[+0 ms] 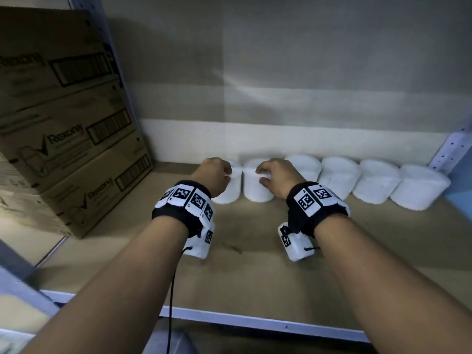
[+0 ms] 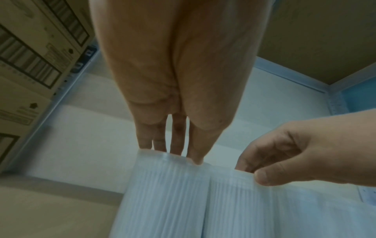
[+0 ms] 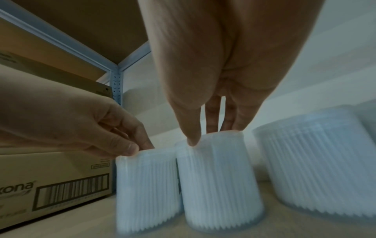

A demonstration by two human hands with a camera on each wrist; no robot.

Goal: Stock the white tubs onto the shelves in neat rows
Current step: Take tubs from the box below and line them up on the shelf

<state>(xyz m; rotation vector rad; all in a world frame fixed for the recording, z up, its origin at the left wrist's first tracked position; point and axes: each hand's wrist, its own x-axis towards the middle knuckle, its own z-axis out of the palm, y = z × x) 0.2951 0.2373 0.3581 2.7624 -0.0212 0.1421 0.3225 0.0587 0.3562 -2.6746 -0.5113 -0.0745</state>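
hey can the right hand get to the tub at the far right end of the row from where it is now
Probably yes. The right hand grips the second tub from above, and the far right tub stands with nothing over or before it; the hand must first let go.

Arms: 2 bare forearms reach forward side by side, roughly parallel, each wrist wrapped in a black band with white coded tags.
Left hand (image 1: 214, 172): palm down, fingers curled downward; the fingertips (image 2: 177, 149) and thumb pinch the top rim of the leftmost tub (image 1: 227, 186).
Right hand (image 1: 277, 175): palm down, fingers bent downward; the thumb (image 3: 192, 138) and fingertips pinch the top rim of the 2nd tub (image 1: 256, 185).
Spacing: the 2 hands sit near each other, apart, not touching.
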